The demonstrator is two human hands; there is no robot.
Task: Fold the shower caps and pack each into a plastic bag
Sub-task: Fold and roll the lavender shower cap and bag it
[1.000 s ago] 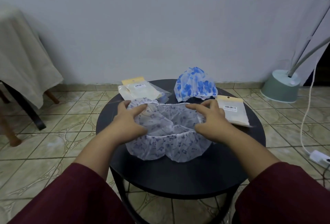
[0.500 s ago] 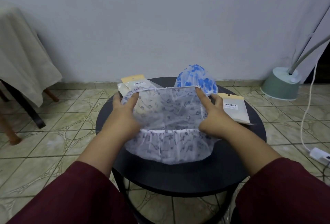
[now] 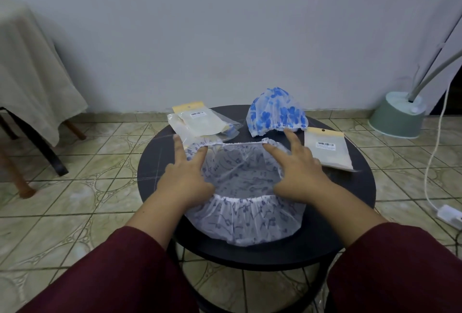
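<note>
A translucent white shower cap with a small purple print [image 3: 243,222] lies spread open on the round black table [image 3: 350,215]. My left hand [image 3: 186,175] and my right hand [image 3: 298,171] rest on its left and right sides with straight fingers, stretching the elastic rim apart. A second cap with big blue flowers [image 3: 275,114] stands puffed up at the back of the table. One plastic bag with a barcode label [image 3: 327,151] lies to the right. More such bags [image 3: 200,124] are stacked at the back left.
A cloth-covered table [image 3: 30,73] with wooden legs stands at the left. A green lamp base [image 3: 397,116] sits on the tiled floor at the right, with a white cord and switch [image 3: 450,214] trailing forward.
The far rim of the purple-print cap, held lifted half a second ago, has come down towards the table. My fingers have straightened and both hands now press outward on the cap.
</note>
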